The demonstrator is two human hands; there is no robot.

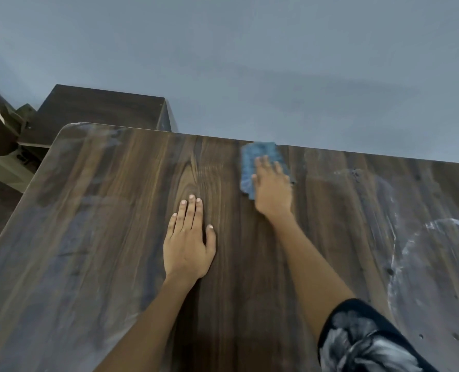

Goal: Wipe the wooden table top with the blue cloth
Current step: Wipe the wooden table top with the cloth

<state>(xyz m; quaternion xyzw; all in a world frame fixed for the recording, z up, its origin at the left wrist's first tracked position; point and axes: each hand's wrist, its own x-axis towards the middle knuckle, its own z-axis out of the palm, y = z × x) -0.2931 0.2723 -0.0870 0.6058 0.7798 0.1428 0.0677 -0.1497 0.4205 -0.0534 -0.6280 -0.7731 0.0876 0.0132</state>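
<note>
The dark wooden table top [94,237] fills most of the head view. A blue cloth [252,159] lies flat at the table's far edge, right of centre. My right hand [272,187] presses on the cloth with straight fingers, covering its right half; the hand is a little blurred. My left hand [189,240] rests flat on the wood near the middle, fingers straight and together, about a hand's length left of and nearer than the cloth.
White dusty smears [400,237] mark the right part of the table, and a paler patch [99,135] sits at the far left corner. A dark wooden cabinet [99,108] stands behind the far left corner. A grey wall [276,63] rises behind the far edge.
</note>
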